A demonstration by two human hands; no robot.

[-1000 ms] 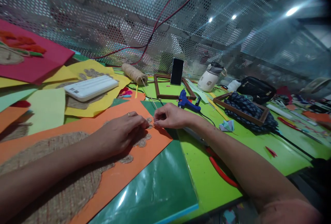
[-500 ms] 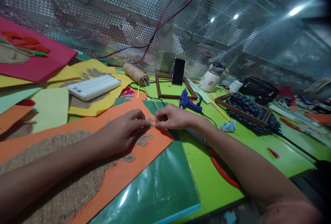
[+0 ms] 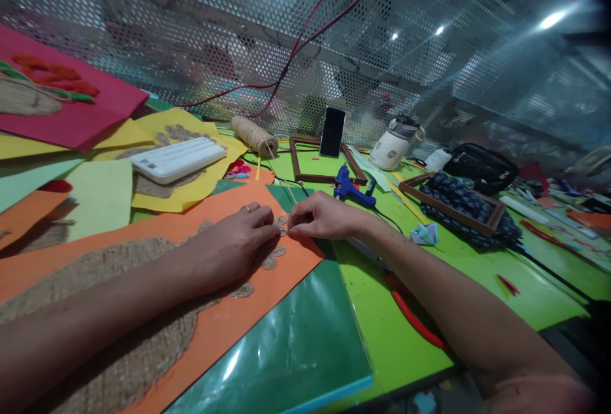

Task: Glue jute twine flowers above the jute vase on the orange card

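On the orange sheet (image 3: 224,331) lies a large shape of brown twine (image 3: 143,337), with small twine coils (image 3: 274,256) near the sheet's right corner. My left hand (image 3: 238,239) rests over the sheet, its fingers bent and pressed on the edge of a small coil (image 3: 280,223). Close to its right, my right hand (image 3: 317,215) pinches the twine strand (image 3: 289,191) beside that coil. The strand runs back to a twine roll (image 3: 254,135). Both palms are hidden from view.
Behind the hands are a phone (image 3: 333,132), a wooden frame (image 3: 305,178), a blue glue gun (image 3: 352,190) and a white bottle (image 3: 391,145). A white power bank (image 3: 179,159) lies on yellow paper at left. Red-handled pliers (image 3: 417,321) lie under my right forearm.
My left fingers have closed up slightly and drawn a little off the small coil, showing more of it. My right hand stays pinched beside it. The view has shifted slightly.
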